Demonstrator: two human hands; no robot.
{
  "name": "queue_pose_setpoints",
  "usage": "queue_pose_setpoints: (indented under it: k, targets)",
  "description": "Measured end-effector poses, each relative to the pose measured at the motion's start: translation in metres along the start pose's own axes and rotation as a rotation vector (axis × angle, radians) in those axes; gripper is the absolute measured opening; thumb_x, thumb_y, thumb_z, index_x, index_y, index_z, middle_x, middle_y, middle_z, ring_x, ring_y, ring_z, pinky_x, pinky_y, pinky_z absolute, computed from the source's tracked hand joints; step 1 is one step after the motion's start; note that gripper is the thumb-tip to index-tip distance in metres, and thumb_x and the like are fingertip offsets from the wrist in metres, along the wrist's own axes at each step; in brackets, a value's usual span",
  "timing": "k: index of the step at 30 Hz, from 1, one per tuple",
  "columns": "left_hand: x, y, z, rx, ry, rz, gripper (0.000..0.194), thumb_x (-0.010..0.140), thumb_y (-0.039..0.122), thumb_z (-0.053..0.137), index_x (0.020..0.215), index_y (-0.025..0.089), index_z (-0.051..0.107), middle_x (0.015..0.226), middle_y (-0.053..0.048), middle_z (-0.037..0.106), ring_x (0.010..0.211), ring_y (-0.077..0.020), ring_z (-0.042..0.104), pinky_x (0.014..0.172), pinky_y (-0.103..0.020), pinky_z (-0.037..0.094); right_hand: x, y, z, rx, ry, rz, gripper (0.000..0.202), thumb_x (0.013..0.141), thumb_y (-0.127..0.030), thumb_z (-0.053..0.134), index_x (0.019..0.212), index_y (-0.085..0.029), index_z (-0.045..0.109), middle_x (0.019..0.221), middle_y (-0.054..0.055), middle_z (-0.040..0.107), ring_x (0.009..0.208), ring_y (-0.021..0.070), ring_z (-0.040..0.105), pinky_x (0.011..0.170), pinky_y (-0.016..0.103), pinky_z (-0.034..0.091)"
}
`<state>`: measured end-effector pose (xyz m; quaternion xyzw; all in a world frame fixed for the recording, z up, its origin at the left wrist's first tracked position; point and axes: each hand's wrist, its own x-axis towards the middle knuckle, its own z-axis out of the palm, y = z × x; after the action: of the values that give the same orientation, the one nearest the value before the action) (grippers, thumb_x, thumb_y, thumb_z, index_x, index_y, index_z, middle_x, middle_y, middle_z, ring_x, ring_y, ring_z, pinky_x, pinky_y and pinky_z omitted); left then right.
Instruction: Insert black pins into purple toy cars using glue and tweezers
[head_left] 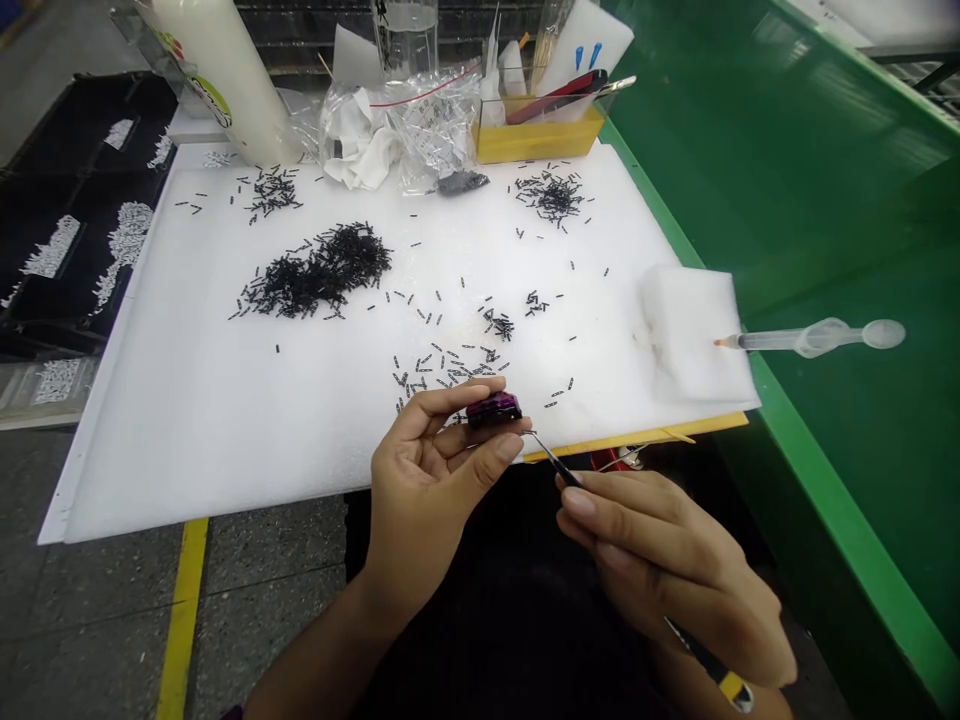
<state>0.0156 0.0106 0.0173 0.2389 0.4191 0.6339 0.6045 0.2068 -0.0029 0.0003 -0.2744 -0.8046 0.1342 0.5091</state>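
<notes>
My left hand (431, 490) holds a small dark object with a purple sheen (493, 409) between its fingers, near the front edge of the white foam sheet (187, 400). Thumb and fingers are closed round it. To its right, my right hand (660, 550) grips black tweezers (559, 467), whose thin metal tips reach close to my left thumb. A tiny dark piece seems to be at the tips. Small black pieces (450, 368) lie scattered just beyond my left hand, and a denser heap (322, 270) sits farther left on the foam.
Along the back stand a white bottle (232, 80), crumpled plastic bags (435, 120) and a yellow-based box of tools (540, 143). At right, a syringe (810, 338) rests on a white foam block (694, 335). Black trays (90, 180) with white pieces lie left; a green surface (810, 180) is right.
</notes>
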Motion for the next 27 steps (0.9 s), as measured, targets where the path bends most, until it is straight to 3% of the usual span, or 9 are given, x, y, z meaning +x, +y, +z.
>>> queue_pose_setpoints:
  k: [3,10,16,27]
  targets:
    - [-0.004,0.003,0.0,0.063,-0.018,-0.031,0.022,0.086,0.015,0.094,0.104,0.024,0.085,0.12,-0.001,0.086,0.096,-0.0164,0.086,0.088,-0.019,0.07,0.003,-0.002,-0.002,0.036,0.002,0.011,0.038,0.082,0.021,0.068,0.1,-0.011,0.076,0.146,0.006,0.074,0.122,0.0247,0.08,0.095,0.039,0.075]
    - [-0.007,0.005,0.0,0.177,-0.061,-0.109,0.025,0.088,0.021,0.094,0.11,0.026,0.085,0.118,-0.002,0.087,0.097,-0.0173,0.086,0.088,-0.019,0.07,0.015,-0.009,-0.006,0.105,0.013,0.102,0.044,0.085,0.016,0.066,0.114,-0.015,0.077,0.13,0.006,0.081,0.117,0.0237,0.082,0.092,0.037,0.076]
    - [-0.009,0.005,-0.002,0.22,-0.057,-0.091,0.027,0.087,0.022,0.094,0.112,0.023,0.084,0.125,-0.006,0.085,0.102,-0.0205,0.086,0.09,-0.022,0.07,0.007,-0.007,-0.006,0.116,-0.008,0.083,0.059,0.08,0.02,0.069,0.129,-0.013,0.073,0.136,0.008,0.078,0.122,0.0283,0.081,0.093,0.042,0.077]
    - [-0.007,0.003,-0.004,0.217,-0.073,-0.065,0.015,0.096,0.03,0.087,0.109,0.024,0.083,0.124,-0.004,0.084,0.096,-0.0172,0.085,0.086,-0.022,0.07,0.022,-0.012,-0.001,0.083,0.035,0.112,0.038,0.083,0.014,0.075,0.107,-0.015,0.077,0.116,0.008,0.085,0.104,0.025,0.086,0.085,0.035,0.077]
